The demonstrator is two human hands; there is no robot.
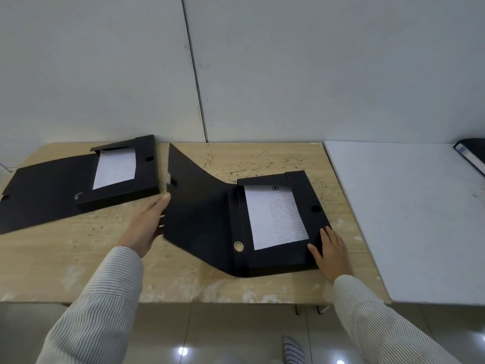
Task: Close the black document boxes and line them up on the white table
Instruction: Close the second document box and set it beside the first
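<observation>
Two open black document boxes lie on a wooden table (183, 279), each with a white sheet of paper inside. The near box (312, 224) sits at centre right; its lid (199, 206) is raised off the table, tilted up on the left. My left hand (147, 227) holds the lid's left edge, fingers under it. My right hand (332, 252) lies flat on the near right corner of this box. The far box (147, 174) lies at the back left, its lid (47, 190) spread flat to the left. The white table (409, 222) adjoins on the right.
A closed black document box (472, 153) with a pale spine label lies at the far right of the white table. A grey wall stands right behind both tables. Tiled floor and a striped slipper (294, 350) show below the near edge.
</observation>
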